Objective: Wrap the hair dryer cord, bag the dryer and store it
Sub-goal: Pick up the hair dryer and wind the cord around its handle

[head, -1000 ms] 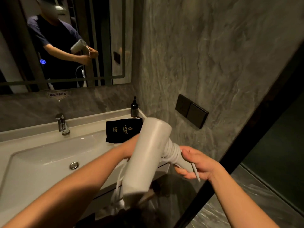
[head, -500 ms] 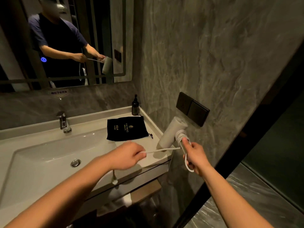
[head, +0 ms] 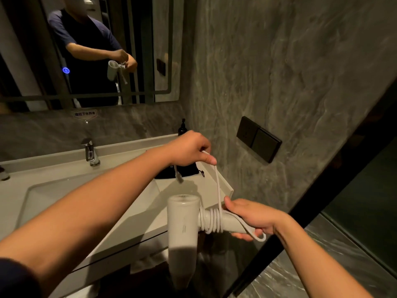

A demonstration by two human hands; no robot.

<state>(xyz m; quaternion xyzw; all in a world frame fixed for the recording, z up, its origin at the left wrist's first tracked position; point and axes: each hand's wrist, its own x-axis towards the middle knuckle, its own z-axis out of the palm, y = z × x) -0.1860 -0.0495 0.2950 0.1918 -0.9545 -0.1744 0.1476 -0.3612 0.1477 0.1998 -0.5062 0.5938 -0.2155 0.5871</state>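
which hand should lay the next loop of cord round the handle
Left. The left hand pinches the free cord taut above the handle, near its plug end. The right hand is gripping the handle, steadying the dryer.

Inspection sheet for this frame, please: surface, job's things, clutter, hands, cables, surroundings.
Surface: white vanity counter with sink basin, dry as far as visible.
Job's things: white hair dryer held in the air; black drawstring bag flat on the counter, mostly hidden behind the left wrist.
Clutter: dark pump bottle in the counter's corner; chrome tap.
Hands: right hand grips the dryer handle; left hand pinches the cord, raised.
Cables: cord coiled several turns round the handle, plug end dangling.
Surroundings: mirror, dark wall socket panel, grey stone wall.
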